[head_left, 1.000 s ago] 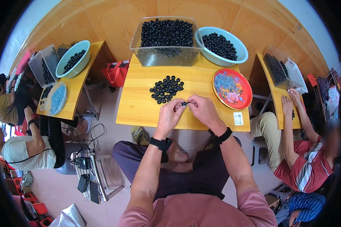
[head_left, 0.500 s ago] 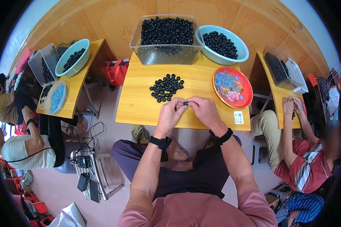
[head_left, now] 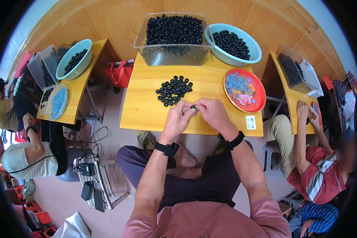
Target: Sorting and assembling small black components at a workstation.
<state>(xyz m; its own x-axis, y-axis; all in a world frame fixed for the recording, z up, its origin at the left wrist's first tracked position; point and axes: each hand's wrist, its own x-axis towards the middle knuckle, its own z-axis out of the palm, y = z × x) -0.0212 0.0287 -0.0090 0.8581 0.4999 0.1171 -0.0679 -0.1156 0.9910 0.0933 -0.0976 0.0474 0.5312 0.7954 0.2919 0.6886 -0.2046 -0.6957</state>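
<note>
Over the near part of the wooden table, my left hand pinches a small round black part between thumb and fingertips. My right hand is closed, its fingertips right against that part; anything tiny in them is too small to make out. Just beyond my hands lies a loose pile of similar black parts, some showing a hole. To the right, a red flowered tray holds thin silvery metal pieces.
A clear bin of black parts and a light blue basin of more stand at the back. A white label lies near the right edge. People work at side tables left and right. A metal stool with cables stands left.
Both hands have shifted slightly away from me, still together at the black part. On the right, the co-worker's hands have moved a little apart.
</note>
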